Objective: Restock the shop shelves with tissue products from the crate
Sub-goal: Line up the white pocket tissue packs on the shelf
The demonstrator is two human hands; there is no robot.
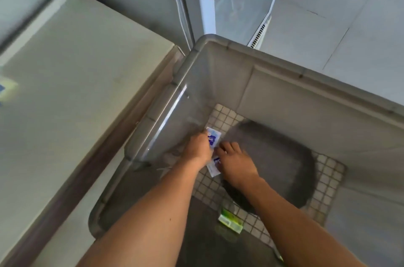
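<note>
While both arms reach deep into the grey crate (284, 74), the left hand (196, 148) grips one white-and-blue tissue packet (213, 135) at the far left; a second packet (213, 167) lies between the hands, long axis near-to-far. The right hand (237, 163) curls onto it. A green packet (230, 221) lies nearer, unobstructed.

Two bare forearms show, with no sleeves anywhere along them. The left hand (197, 148) and right hand (237, 164) wear no gloves, rings, or watch at the wrists
</note>
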